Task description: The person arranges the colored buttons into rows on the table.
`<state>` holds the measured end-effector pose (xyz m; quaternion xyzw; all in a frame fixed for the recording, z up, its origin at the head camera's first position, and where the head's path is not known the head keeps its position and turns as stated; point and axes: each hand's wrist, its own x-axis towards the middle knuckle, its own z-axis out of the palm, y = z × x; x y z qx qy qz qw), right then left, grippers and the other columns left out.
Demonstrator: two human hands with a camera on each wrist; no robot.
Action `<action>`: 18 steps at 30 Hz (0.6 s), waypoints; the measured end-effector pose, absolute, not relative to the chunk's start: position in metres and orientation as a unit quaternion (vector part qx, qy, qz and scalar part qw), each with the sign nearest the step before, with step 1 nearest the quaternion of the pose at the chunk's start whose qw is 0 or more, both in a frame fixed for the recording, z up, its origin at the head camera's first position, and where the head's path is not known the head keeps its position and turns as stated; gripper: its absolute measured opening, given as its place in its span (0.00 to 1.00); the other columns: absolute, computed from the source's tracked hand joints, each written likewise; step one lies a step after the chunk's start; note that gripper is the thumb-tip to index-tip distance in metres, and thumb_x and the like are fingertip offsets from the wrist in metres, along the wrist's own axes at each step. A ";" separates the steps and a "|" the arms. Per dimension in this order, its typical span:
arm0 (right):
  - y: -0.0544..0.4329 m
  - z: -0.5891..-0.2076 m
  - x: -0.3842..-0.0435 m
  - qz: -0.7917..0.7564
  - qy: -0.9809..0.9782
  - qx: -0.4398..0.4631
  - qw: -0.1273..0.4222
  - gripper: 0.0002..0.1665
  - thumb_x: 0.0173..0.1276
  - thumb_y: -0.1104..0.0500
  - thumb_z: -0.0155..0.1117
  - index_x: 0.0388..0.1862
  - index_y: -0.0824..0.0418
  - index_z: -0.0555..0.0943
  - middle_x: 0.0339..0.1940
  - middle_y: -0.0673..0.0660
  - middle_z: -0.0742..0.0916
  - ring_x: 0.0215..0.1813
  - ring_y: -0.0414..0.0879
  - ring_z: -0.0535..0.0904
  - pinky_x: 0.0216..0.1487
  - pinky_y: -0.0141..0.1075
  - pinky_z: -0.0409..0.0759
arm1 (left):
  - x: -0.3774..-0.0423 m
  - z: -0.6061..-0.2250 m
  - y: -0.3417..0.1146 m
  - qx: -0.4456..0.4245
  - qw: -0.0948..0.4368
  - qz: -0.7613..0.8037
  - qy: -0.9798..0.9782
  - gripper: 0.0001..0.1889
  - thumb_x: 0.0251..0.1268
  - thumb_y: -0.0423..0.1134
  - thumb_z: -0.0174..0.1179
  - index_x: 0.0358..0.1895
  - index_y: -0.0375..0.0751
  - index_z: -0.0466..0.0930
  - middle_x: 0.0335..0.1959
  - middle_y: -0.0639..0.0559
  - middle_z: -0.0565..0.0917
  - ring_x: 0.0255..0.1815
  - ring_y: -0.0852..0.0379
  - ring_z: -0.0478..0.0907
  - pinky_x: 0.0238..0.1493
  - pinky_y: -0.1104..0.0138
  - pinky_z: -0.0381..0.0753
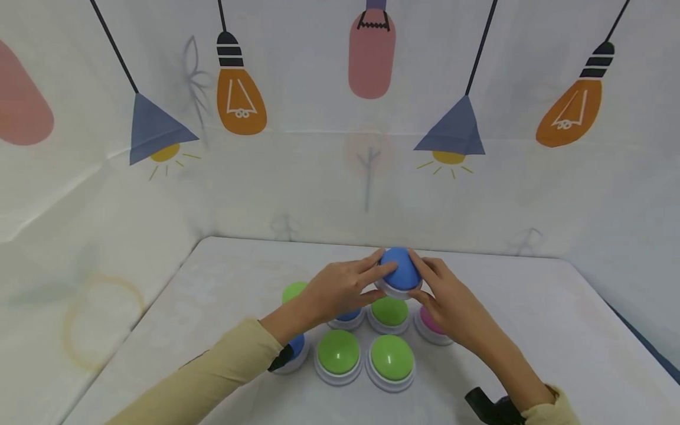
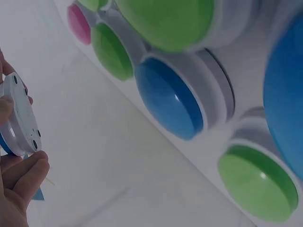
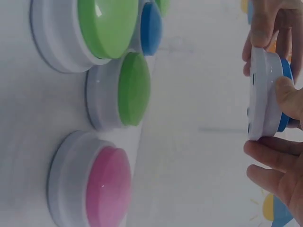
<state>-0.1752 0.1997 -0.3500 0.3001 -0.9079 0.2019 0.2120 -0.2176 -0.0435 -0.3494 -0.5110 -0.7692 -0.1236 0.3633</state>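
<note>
Both hands hold one blue push button (image 1: 401, 270) raised over the others, its dome facing up and its white base below. My left hand (image 1: 342, 289) grips its left side, fingers on the dome and thumb low at the base. On the opposite side, my right hand (image 1: 451, 298) pinches the dome and base between fingers and thumb. The wrist views show the underside of the white base (image 2: 23, 111) with small dark feet. Beneath it stand a green button (image 1: 390, 311) and a pink button (image 1: 430, 321), the pink one partly hidden by the right hand.
Two green buttons (image 1: 339, 352) stand in the front row, beside a blue button (image 1: 297, 348) partly covered by the left sleeve. Another blue button (image 1: 349, 316) and a green button (image 1: 294, 290) sit behind the left arm. The white table (image 1: 239, 260) ends at a printed cloth backdrop (image 1: 319, 189).
</note>
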 end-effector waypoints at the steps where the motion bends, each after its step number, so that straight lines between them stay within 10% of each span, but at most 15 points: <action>1: 0.202 -0.351 -0.172 0.202 -0.908 0.300 0.213 0.43 0.64 0.65 0.70 0.76 0.67 0.62 0.59 0.67 0.76 0.57 0.60 0.80 0.53 0.51 0.82 | -0.215 -0.351 -0.042 -0.511 0.360 -0.122 -0.771 0.30 0.55 0.45 0.74 0.62 0.42 0.77 0.58 0.37 0.82 0.40 0.52 0.88 0.37 0.70 0.85; 18: 0.236 -0.375 -0.126 0.165 -0.919 0.290 0.209 0.46 0.59 0.66 0.73 0.76 0.62 0.64 0.56 0.58 0.79 0.53 0.52 0.83 0.48 0.46 0.85 | -0.179 -0.379 -0.007 -0.512 0.322 -0.085 -0.792 0.26 0.61 0.53 0.69 0.61 0.50 0.79 0.61 0.44 0.81 0.41 0.59 0.87 0.27 0.76 0.82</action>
